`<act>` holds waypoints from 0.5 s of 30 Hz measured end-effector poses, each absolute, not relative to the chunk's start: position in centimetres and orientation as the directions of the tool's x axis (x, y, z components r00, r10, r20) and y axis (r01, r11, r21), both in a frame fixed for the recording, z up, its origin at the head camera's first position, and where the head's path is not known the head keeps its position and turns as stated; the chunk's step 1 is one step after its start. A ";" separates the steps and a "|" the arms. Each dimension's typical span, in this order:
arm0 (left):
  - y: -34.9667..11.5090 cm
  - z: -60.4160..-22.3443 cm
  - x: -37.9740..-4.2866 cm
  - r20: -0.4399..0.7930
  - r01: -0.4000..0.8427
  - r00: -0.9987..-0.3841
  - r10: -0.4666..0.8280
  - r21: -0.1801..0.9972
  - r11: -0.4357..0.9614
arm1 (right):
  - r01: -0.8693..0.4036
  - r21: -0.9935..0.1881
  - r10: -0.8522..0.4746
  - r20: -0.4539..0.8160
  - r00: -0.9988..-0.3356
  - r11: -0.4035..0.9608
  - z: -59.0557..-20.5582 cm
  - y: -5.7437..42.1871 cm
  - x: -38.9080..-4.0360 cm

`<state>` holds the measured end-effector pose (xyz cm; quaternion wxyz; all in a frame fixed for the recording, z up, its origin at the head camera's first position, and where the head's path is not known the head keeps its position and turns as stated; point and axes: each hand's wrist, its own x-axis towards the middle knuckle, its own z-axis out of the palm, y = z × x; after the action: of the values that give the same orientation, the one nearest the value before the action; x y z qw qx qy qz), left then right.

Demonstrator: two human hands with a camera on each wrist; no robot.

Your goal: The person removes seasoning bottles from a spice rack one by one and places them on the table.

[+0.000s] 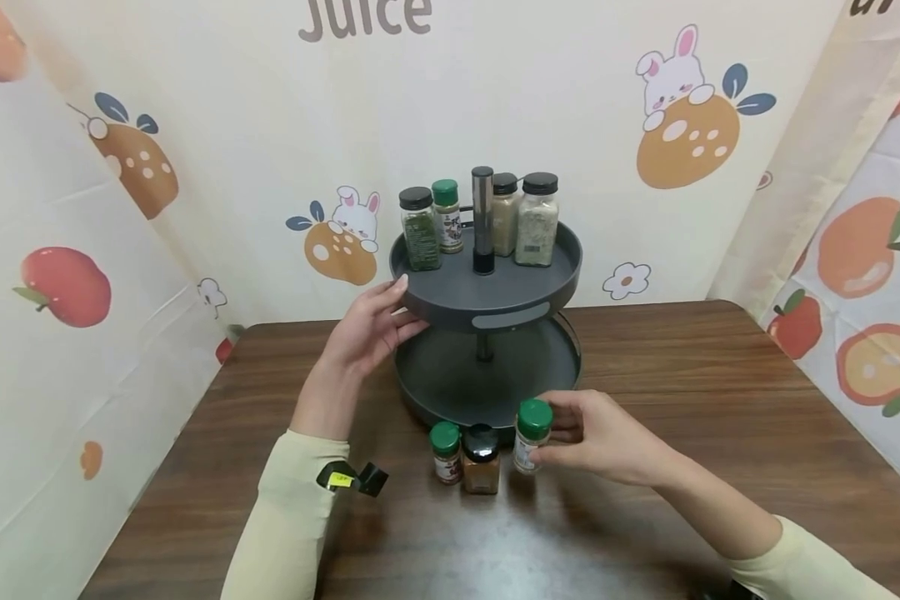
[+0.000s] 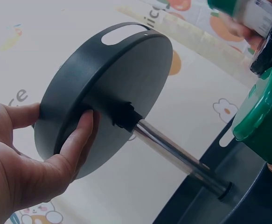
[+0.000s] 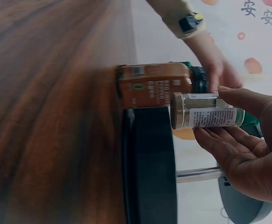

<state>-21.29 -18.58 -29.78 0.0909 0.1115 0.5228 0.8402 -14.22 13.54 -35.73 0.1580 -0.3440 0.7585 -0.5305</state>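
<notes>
My left hand point(image 1: 371, 329) grips the left rim of the dark grey two-tier spice rack's upper tray point(image 1: 450, 292), thumb outside and fingers underneath. A small spice jar with a green cap point(image 1: 527, 457) is pinched between the thumb and fingers of my right hand point(image 1: 607, 433). In the right wrist view this jar point(image 3: 210, 112) has its base off the table. Left of it, a black-capped square spice jar point(image 1: 482, 477) and another green-capped jar point(image 1: 447, 468) stand side by side before the lower tray point(image 1: 487, 392).
On the upper tray, around the central metal post point(image 1: 483, 208), stand a jar of green herbs point(image 1: 421, 237), a green-capped jar point(image 1: 448, 227) and two black-capped jars, the larger point(image 1: 537, 225) at right. A printed cloth point(image 1: 232, 125) hangs behind the wooden table point(image 1: 645, 358).
</notes>
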 end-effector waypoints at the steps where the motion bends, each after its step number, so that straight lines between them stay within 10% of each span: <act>1: -18.6 -29.8 -21.3 0.091 -0.037 -0.960 0.266 0.898 -0.438 | -0.359 -0.911 -0.693 0.124 -0.711 0.205 -36.0 13.5 -14.2; 15: -18.5 -30.0 -21.1 0.084 -0.037 -0.965 0.250 0.895 -0.445 | -0.357 -0.905 -0.706 0.097 -0.702 0.230 -37.5 12.7 -13.8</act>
<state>-21.10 -18.50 -30.02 0.0849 0.1022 0.5201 0.8437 -13.84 12.72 -37.51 0.1695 -0.3469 0.7658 -0.5143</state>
